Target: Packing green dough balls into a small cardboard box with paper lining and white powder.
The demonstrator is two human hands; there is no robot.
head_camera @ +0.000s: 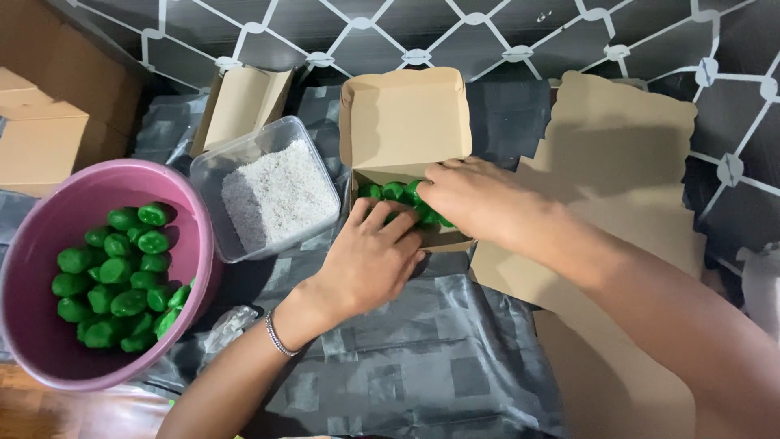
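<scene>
A small brown cardboard box (406, 122) stands open in the middle, its lid tilted back. Green round pieces (388, 192) lie inside it. My left hand (370, 260) rests on the box's near side with fingers over the green pieces. My right hand (471, 199) reaches into the box from the right and covers more green pieces; what its fingers grip is hidden. A pink round bowl (49, 228) at the left holds several more green pieces (122, 276).
A clear plastic tub (210, 175) of white grated flakes stands between bowl and box. Flat brown box blanks (617, 154) lie at the right, another folded box (240, 102) at the back, cartons (41, 138) at far left. A dark plastic sheet (422, 358) covers the surface.
</scene>
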